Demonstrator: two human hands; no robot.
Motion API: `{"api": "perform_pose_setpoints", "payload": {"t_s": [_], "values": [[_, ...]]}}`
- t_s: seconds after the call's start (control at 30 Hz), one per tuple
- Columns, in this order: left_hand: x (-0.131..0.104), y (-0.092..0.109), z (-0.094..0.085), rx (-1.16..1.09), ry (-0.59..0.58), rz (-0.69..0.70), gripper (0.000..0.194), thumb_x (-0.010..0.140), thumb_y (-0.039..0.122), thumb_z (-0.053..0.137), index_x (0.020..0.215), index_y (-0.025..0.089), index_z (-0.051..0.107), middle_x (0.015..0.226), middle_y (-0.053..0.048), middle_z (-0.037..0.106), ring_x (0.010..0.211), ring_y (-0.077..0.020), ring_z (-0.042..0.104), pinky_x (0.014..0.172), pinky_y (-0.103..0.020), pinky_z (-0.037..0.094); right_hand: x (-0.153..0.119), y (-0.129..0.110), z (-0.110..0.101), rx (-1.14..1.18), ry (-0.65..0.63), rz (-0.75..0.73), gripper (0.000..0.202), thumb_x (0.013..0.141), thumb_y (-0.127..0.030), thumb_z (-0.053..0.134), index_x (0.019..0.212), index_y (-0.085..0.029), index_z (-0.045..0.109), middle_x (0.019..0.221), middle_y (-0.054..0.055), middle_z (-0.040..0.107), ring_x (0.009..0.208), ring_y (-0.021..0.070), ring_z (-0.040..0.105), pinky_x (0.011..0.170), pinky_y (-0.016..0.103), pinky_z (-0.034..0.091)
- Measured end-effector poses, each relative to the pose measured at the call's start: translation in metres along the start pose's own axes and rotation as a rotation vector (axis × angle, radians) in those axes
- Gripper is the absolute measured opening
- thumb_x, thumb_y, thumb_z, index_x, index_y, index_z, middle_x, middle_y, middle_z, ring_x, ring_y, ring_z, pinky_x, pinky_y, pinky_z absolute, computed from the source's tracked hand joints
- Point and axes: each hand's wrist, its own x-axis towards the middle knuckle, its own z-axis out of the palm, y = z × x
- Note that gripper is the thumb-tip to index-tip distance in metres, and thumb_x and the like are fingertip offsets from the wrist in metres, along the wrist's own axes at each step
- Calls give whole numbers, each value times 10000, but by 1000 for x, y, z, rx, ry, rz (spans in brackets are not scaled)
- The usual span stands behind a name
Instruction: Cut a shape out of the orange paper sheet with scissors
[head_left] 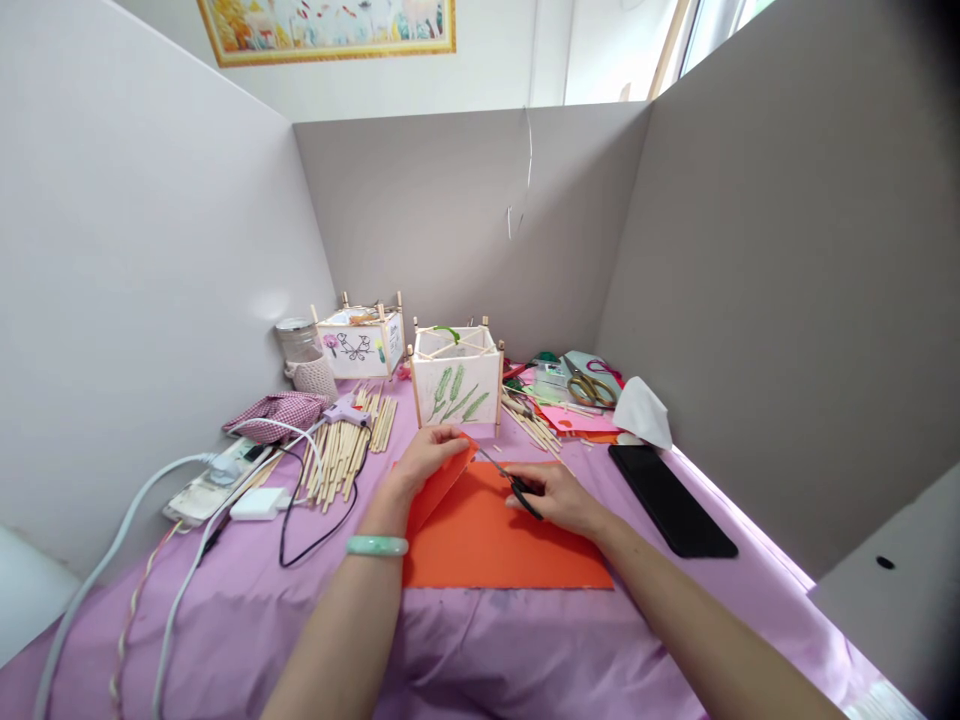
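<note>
Orange paper being cut on purple cloth.
Sheet's lifted far-left corner is pinched by left hand; black-handled scissors are gripped in right hand, blades at the edge.

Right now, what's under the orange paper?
The orange paper lies on a purple tablecloth, which shows around its near and side edges. The left hand lifts one corner; the right hand works scissors. Anything beneath the flat part is covered.

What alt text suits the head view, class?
The right hand cuts orange paper with scissors while the left hand lifts its edge. Two lanterns and sticks lie behind on a purple cloth.
</note>
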Motion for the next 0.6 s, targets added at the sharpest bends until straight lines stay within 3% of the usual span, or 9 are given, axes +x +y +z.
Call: {"api": "perform_pose_setpoints", "payload": {"t_s": [0.17,0.6], "values": [[1,-2,1,9,-12,22,213,652,337,691,701,143,617,633,6,591,529,-79,472,492,-201,325,0,-3,-2,-30,-4,-13,438,763,-443,669,1136,-214,678,629,-36,530,571,113,442,538,216,331],[3,-2,1,12,15,18,218,627,343,704,685,146,631,606,17,583,507,-76,453,497,-209,312,0,3,-1,-63,13,-35,444,770,-461,661,1144,-222,675,712,-10,633,627,144,529,574,229,394]]}}
